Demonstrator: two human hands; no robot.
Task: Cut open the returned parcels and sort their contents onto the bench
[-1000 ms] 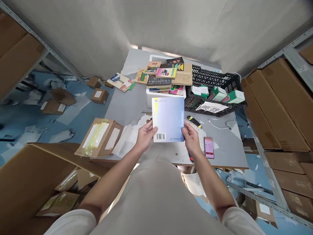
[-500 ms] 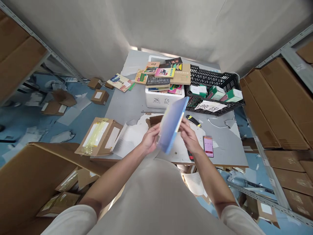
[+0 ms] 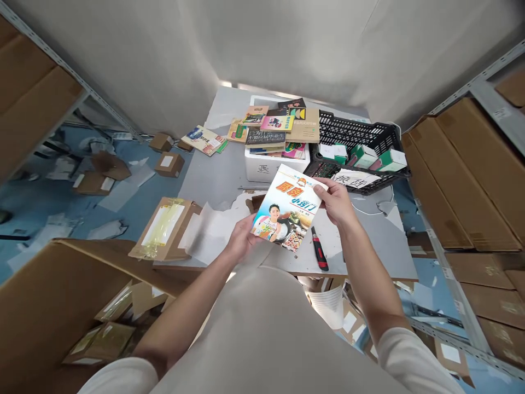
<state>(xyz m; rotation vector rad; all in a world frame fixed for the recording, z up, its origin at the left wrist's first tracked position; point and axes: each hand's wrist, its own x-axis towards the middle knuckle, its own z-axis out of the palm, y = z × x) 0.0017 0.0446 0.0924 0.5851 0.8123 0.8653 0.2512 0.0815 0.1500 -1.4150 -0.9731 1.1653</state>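
Between my two hands is a book with a white front cover, orange and blue lettering, and pictures of a person and food dishes. My left hand grips its lower left corner. At the upper right edge, my right hand holds it with the thumb on the cover. Under and behind the book lies torn white wrapping paper, with part of an opened brown carton showing. A red and black utility knife rests on the table right of the book.
A white foam box piled with books stands at the back, beside a black crate holding green and white boxes. More books lie left. A taped parcel sits at the left edge, above a large open carton. Shelves flank both sides.
The book has turned from its blurred blue side to its front cover, facing up at me. My right hand has shifted up and right, and now covers the phone and yellow-black cutter area.
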